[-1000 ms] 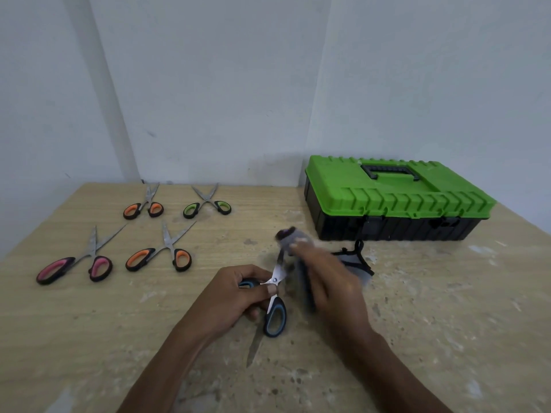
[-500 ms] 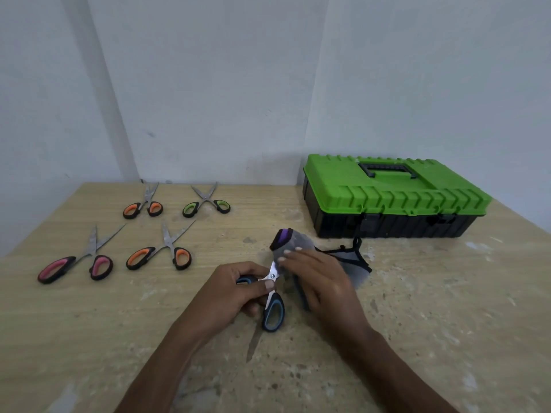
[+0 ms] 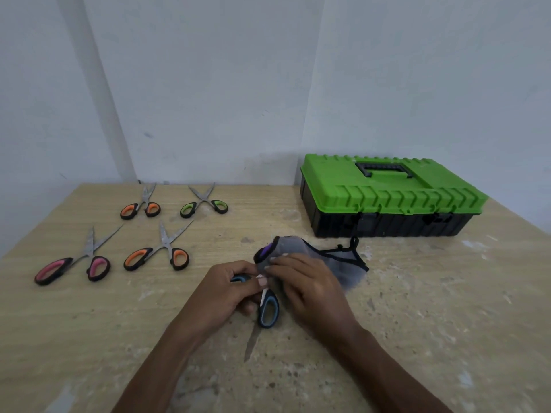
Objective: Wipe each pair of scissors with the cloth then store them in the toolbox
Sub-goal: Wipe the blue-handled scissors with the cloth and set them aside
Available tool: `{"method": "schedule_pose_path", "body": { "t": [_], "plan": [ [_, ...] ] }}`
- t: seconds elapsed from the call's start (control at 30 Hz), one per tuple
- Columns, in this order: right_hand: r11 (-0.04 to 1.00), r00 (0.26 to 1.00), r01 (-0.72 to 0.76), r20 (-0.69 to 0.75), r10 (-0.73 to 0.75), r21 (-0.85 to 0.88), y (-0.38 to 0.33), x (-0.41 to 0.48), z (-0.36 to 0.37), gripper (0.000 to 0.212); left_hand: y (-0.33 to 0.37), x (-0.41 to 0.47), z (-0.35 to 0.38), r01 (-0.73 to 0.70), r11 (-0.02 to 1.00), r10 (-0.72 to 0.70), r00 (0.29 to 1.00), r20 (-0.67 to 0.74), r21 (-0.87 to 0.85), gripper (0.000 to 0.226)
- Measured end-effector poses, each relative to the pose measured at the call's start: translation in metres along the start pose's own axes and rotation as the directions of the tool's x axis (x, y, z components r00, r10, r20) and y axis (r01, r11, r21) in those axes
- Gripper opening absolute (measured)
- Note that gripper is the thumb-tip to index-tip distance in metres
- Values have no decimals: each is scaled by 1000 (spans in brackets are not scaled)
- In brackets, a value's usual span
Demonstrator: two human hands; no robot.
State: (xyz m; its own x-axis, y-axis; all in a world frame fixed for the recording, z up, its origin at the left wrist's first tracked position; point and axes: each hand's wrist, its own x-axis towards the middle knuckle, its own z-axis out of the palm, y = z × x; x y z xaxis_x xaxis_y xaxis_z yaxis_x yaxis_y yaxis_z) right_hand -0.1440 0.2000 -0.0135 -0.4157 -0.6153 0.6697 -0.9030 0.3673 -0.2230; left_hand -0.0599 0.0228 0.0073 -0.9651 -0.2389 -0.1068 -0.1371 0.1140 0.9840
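On the wooden table [image 3: 447, 308], just before the closed toolbox [image 3: 387, 201], our left hand [image 3: 226, 290] grips the blue scissors [image 3: 268, 312] and our right hand [image 3: 307, 290] pinches the grey cloth [image 3: 343, 263] against them. Bare wood lies right of the hands, below the toolbox.

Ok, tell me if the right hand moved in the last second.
Yes: the right hand drew leftward and nearer the person, away from the toolbox.

A workshop corner: scuffed wooden workbench [image 3: 417, 308], toolbox [image 3: 387, 204], bare white walls [image 3: 208, 84].

Green-lidded black toolbox [image 3: 387, 201], grey cloth [image 3: 337, 263], blue-handled scissors [image 3: 268, 311].
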Motion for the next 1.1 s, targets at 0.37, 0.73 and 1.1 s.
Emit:
{"method": "schedule_pose_path", "body": {
  "t": [0.37,0.73,1.1],
  "plan": [
    [995,997,-64,-44,61,-75,7,4,-2,18,-1,-2,1,-7,1000,7,1000,27,-18,8],
    [994,983,-99,-162,89,-54,32,10,-6,8,-2,1,0,-24,999,26,998,57,-25,7],
    [999,996,-24,-87,27,29,13,4,-7,19,-3,1,0,-51,999,51,998,20,-15,6]
  ]
}}
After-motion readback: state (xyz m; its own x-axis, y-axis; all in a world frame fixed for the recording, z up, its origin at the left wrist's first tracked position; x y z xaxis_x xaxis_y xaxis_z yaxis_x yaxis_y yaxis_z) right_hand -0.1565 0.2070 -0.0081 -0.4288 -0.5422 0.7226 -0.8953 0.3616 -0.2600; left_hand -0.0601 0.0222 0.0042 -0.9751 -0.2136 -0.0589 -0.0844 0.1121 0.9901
